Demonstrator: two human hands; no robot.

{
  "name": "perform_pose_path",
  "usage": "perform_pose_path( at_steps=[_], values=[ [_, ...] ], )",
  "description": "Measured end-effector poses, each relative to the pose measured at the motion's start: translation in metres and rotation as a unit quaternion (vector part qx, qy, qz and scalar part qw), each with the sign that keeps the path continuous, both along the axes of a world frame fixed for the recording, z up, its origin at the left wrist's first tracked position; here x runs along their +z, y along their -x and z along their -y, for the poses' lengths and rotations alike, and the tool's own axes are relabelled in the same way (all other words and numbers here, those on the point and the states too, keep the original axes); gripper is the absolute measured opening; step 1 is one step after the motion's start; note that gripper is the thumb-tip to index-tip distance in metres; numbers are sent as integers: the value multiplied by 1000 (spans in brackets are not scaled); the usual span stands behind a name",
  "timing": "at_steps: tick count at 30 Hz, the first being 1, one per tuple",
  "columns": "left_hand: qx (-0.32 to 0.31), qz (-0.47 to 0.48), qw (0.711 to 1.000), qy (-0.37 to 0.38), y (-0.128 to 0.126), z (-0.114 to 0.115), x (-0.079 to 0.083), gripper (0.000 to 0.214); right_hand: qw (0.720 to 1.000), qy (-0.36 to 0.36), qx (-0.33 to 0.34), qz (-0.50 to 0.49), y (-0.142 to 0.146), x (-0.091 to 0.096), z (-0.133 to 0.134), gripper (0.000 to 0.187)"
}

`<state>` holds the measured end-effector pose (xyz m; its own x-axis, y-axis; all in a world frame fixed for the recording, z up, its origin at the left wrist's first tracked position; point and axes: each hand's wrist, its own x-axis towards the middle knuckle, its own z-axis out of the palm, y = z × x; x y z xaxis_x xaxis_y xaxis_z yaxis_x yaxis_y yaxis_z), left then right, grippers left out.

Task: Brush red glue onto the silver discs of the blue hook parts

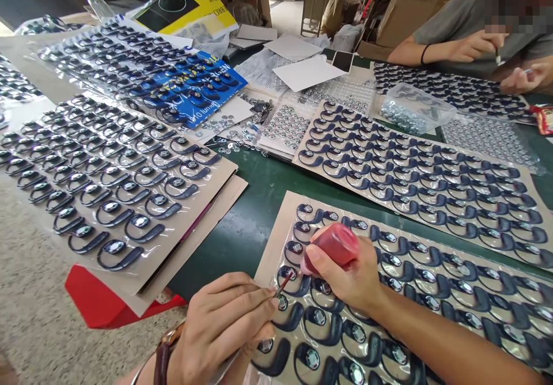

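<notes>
The left hand [228, 316] pinches a thin tool [283, 286] between its fingertips, the red end slanting toward the shiny disc of a dark hook [305, 284] near the left edge of a cardboard sheet [280, 218]. Such a pinch probably gives fine aim; whether the tip touches the disc is hard to tell. The right hand [356, 281] is wrapped around a red bottle [337, 241], its narrow end pointing down and left, likely so that bottle and tool stay close to the same spot. The two hands are near each other but apart.

The sheet lies at the near side of the green counter [254, 195], within easy reach of both hands, its hooks in rows under glossy film, perhaps to keep them in order. A second cardboard sheet [216, 172] of hooks rests at the counter's left edge, its near corner jutting out above a red stool [95, 298]. Beyond the middle, another cardboard sheet [533, 192] lies along the right, and a clear box [436, 105] holds loose discs together. Toward the far right corner, a co-worker [458, 33] grips a small tool over more hooks.
</notes>
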<state>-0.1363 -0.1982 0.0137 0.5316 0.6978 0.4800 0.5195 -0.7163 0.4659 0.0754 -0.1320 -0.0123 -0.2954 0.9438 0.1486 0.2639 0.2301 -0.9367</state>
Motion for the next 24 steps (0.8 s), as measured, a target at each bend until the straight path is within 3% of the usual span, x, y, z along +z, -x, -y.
perform_pose_path(
  at_steps=[10,17,20,24],
  values=[
    [64,105,989,86,0,-11,-4,18,997,-57,15,40,1,0,0,13],
    [63,151,971,175,4,-15,-5,18,986,-160,43,1,1,-1,1,11],
    [63,164,968,178,5,-14,-6,18,991,-124,40,-32,1,0,1,17],
    [78,171,966,175,4,-14,-9,16,999,-32,-14,-19,0,0,1,13]
  ],
)
